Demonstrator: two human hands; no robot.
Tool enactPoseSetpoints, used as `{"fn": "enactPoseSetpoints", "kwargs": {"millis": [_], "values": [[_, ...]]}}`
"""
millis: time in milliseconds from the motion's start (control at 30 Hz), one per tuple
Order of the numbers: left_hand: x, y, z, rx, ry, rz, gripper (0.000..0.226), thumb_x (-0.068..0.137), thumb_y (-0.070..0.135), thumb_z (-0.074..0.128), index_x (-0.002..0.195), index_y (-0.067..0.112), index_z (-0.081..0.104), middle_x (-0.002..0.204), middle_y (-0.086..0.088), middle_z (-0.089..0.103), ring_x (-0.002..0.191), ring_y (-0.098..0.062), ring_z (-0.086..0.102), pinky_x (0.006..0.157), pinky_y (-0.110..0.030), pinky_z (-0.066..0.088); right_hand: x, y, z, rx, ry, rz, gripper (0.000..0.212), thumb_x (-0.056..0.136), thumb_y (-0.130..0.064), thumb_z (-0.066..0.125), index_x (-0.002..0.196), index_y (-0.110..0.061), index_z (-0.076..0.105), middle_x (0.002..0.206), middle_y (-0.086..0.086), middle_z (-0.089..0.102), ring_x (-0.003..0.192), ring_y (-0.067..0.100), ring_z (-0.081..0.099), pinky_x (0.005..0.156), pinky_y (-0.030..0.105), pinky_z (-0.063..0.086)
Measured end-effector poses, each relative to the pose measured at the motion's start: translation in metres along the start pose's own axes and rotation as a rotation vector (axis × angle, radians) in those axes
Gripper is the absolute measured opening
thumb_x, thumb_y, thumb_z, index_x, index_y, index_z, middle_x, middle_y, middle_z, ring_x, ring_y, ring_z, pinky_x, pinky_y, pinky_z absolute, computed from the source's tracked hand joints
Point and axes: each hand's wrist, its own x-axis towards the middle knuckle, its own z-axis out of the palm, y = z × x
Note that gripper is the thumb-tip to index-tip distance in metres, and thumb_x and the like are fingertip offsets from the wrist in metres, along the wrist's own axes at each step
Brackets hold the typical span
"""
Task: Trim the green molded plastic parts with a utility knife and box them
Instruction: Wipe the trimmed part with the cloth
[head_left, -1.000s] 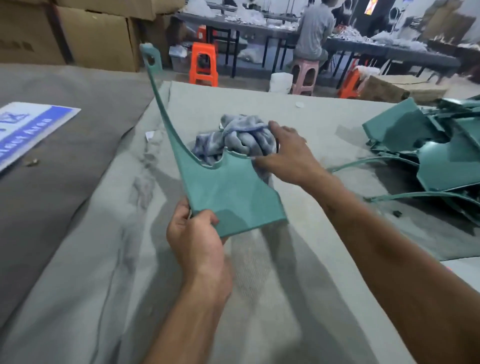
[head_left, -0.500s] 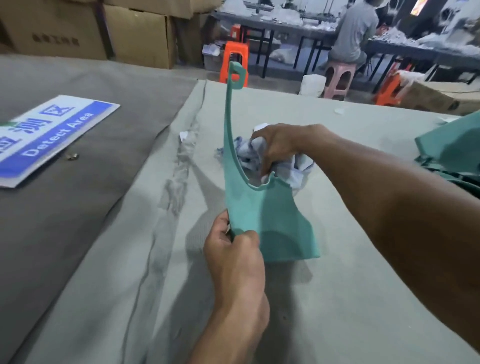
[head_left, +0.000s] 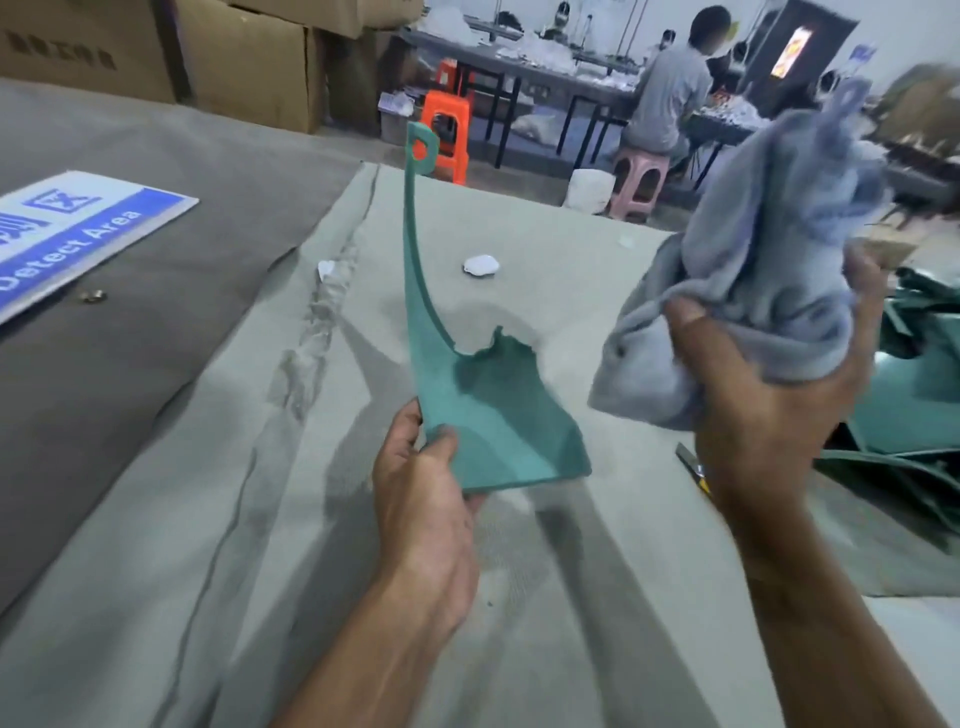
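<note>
1. Two hands above the grey cloth-covered table (head_left: 519, 291), both occupied.
2. Left hand (head_left: 423, 499): pinching the lower corner of the green plastic part (head_left: 488, 415), held upright over the table.
3. Right hand (head_left: 774, 410): clutching a bunched blue-grey rag (head_left: 753, 270), right of the part, not touching.
4. More green parts (head_left: 914, 395) piled at the table's right edge.
</note>
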Motion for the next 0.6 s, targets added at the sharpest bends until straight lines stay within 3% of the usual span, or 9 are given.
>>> {"fn": "enactPoseSetpoints", "kwargs": {"millis": [67, 167, 267, 333, 400, 500, 600], "values": [[-0.003, -0.002, 0.003, -0.005, -0.048, -0.037, 0.033, 0.105, 0.002, 0.041, 0.122, 0.015, 0.067, 0.109, -0.009, 0.078, 0.092, -0.024, 0.075, 0.080, -0.043, 0.061, -0.045, -0.016, -0.006, 0.047, -0.068, 0.022, 0.076, 0.079, -0.022, 0.086, 0.141, -0.001, 0.046, 0.136, 0.020, 0.063, 0.123, 0.031, 0.065, 0.105, 0.039, 0.053], [-0.007, -0.004, 0.004, 0.066, -0.174, -0.055, 0.032, 0.103, 0.003, 0.044, 0.121, 0.015, 0.067, 0.109, -0.016, 0.076, 0.091, -0.030, 0.075, 0.077, -0.041, 0.061, -0.085, -0.016, -0.001, 0.017, -0.201, -0.014, 0.087, 0.076, -0.019, 0.087, 0.148, -0.012, 0.038, 0.151, 0.007, 0.052, 0.139, 0.023, 0.054, 0.112, 0.031, 0.045], [-0.013, -0.008, 0.002, 0.083, -0.296, -0.045, 0.029, 0.097, 0.004, 0.050, 0.117, 0.015, 0.068, 0.109, -0.013, 0.077, 0.096, -0.033, 0.073, 0.084, -0.042, 0.062, -0.089, -0.008, 0.004, 0.000, -0.342, 0.074, 0.113, 0.073, -0.012, 0.091, 0.159, -0.013, 0.018, 0.168, 0.012, 0.027, 0.154, 0.031, 0.033, 0.122, 0.055, 0.035], [-0.014, -0.010, 0.000, 0.146, -0.327, -0.001, 0.033, 0.096, -0.004, 0.051, 0.116, 0.014, 0.069, 0.107, -0.010, 0.078, 0.098, -0.034, 0.075, 0.085, -0.043, 0.062, -0.088, -0.009, 0.009, -0.001, -0.402, 0.209, 0.113, 0.075, -0.021, 0.091, 0.161, -0.022, 0.018, 0.165, 0.007, 0.036, 0.150, 0.027, 0.043, 0.116, 0.057, 0.042], [-0.015, -0.009, 0.000, 0.139, -0.350, 0.007, 0.037, 0.094, -0.009, 0.051, 0.120, 0.012, 0.068, 0.110, -0.015, 0.077, 0.099, -0.036, 0.075, 0.085, -0.045, 0.062, -0.087, -0.012, 0.007, -0.038, -0.429, 0.242, 0.102, 0.076, -0.027, 0.090, 0.156, -0.029, 0.027, 0.153, -0.006, 0.053, 0.138, 0.020, 0.056, 0.107, 0.050, 0.052], [-0.015, -0.007, -0.002, 0.081, -0.376, -0.001, 0.031, 0.101, 0.001, 0.051, 0.126, 0.012, 0.065, 0.117, -0.015, 0.075, 0.105, -0.032, 0.073, 0.086, -0.039, 0.062, -0.082, -0.019, 0.007, -0.148, -0.391, 0.229, 0.086, 0.072, -0.030, 0.085, 0.143, -0.046, 0.039, 0.128, -0.021, 0.066, 0.111, 0.009, 0.070, 0.087, 0.041, 0.061], [-0.013, -0.007, -0.005, 0.012, -0.376, -0.053, 0.034, 0.096, 0.005, 0.053, 0.123, 0.015, 0.070, 0.119, -0.015, 0.074, 0.105, -0.029, 0.074, 0.085, -0.039, 0.062, -0.084, -0.024, 0.005, -0.164, -0.443, 0.242, 0.076, 0.068, -0.033, 0.083, 0.133, -0.047, 0.045, 0.110, -0.019, 0.071, 0.091, 0.011, 0.073, 0.072, 0.044, 0.062]]}}
